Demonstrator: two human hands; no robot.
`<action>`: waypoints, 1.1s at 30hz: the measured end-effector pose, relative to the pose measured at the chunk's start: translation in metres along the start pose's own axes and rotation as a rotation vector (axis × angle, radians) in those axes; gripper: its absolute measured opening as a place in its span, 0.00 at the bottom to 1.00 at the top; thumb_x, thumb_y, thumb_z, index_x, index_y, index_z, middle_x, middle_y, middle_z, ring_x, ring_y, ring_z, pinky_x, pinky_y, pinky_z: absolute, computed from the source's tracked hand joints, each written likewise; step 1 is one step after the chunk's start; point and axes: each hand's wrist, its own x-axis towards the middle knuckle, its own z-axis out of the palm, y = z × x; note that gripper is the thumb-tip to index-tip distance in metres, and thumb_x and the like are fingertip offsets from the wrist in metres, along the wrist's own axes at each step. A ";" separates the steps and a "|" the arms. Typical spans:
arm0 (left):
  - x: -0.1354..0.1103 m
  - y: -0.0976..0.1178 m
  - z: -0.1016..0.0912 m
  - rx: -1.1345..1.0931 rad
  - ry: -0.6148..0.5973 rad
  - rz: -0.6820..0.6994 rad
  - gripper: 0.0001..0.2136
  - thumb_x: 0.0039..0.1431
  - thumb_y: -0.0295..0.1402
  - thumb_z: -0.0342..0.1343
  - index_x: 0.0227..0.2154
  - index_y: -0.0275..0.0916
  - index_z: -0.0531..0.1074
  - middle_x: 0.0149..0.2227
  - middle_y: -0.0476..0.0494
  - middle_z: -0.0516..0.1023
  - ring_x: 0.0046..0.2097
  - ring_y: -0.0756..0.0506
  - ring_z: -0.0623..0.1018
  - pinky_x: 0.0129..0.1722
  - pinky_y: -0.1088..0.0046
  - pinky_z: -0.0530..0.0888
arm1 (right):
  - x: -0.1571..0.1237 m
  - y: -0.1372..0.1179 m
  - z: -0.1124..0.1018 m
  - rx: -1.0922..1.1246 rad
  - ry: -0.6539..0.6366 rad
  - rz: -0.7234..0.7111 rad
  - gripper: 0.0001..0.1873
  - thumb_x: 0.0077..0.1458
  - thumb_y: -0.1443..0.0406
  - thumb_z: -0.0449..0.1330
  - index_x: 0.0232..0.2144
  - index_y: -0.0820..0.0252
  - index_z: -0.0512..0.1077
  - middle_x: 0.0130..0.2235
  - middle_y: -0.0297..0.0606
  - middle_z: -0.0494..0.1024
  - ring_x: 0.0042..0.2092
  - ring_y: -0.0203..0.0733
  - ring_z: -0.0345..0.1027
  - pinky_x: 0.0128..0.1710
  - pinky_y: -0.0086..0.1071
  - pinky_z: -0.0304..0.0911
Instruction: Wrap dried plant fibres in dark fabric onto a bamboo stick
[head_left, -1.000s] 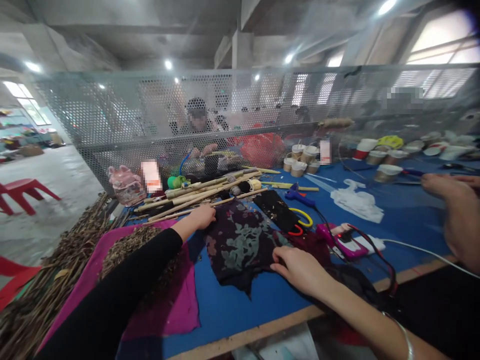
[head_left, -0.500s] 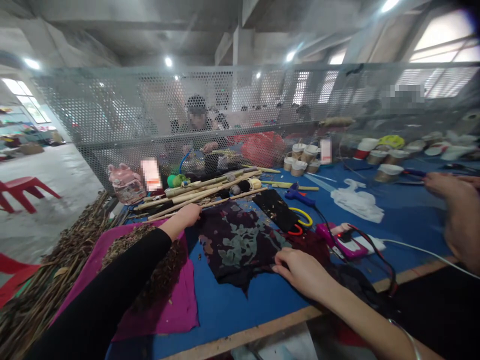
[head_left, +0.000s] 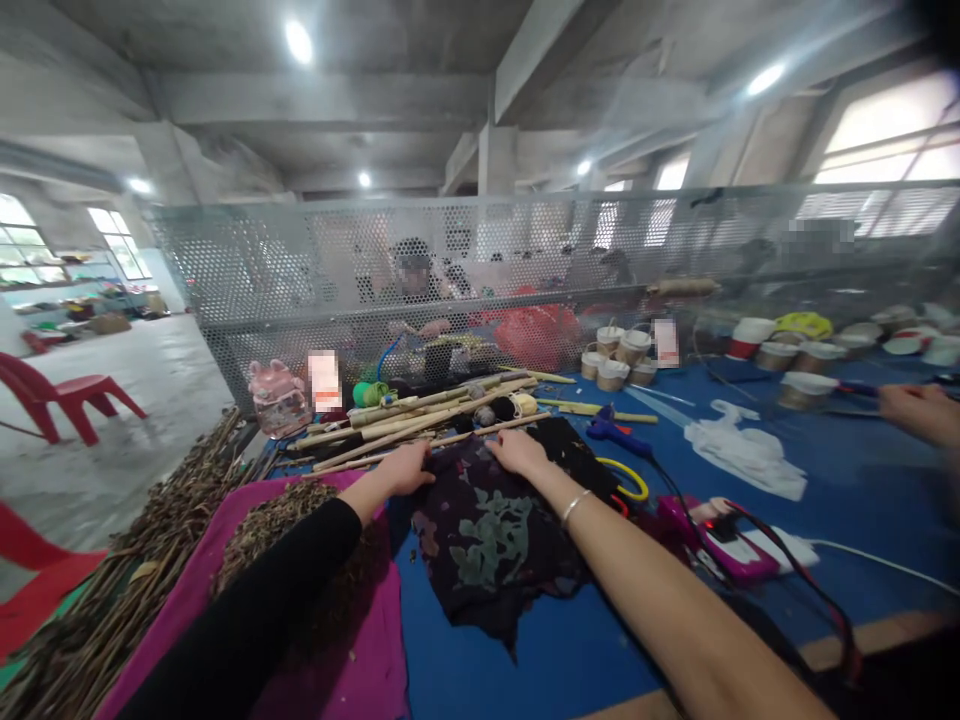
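A dark cloth (head_left: 491,540) with a grey-green leaf pattern and a ragged lower edge lies on the blue tabletop. My left hand (head_left: 407,468) pinches its far left corner. At the far edge, my right hand (head_left: 520,455), with a bangle on the wrist, has thumb and fingers closed on the fabric. Left of the cloth, dry brown plant bits (head_left: 270,530) are heaped on a magenta cloth (head_left: 375,640). Just beyond both hands lie several bamboo sticks (head_left: 397,428).
A blue glue gun (head_left: 619,435) and scissors with yellow handles (head_left: 630,478) lie to the right, near a magenta power strip (head_left: 739,550) with trailing cords. Paper cups (head_left: 611,372) stand farther back, before a perforated metal screen (head_left: 300,260). A co-worker's hand (head_left: 919,412) shows at right.
My right hand has gone from the cloth's near right edge to its far edge, close to my left hand. My left hand stays at the far left corner. The view has tilted up.
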 end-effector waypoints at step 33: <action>-0.010 -0.002 -0.003 0.048 -0.034 -0.014 0.15 0.49 0.30 0.50 0.40 0.36 0.72 0.42 0.39 0.78 0.43 0.43 0.76 0.41 0.74 0.71 | -0.086 0.077 -0.008 -0.064 -0.257 -0.102 0.06 0.46 0.61 0.59 0.26 0.59 0.71 0.28 0.33 0.74 0.31 0.37 0.66 0.27 0.27 0.52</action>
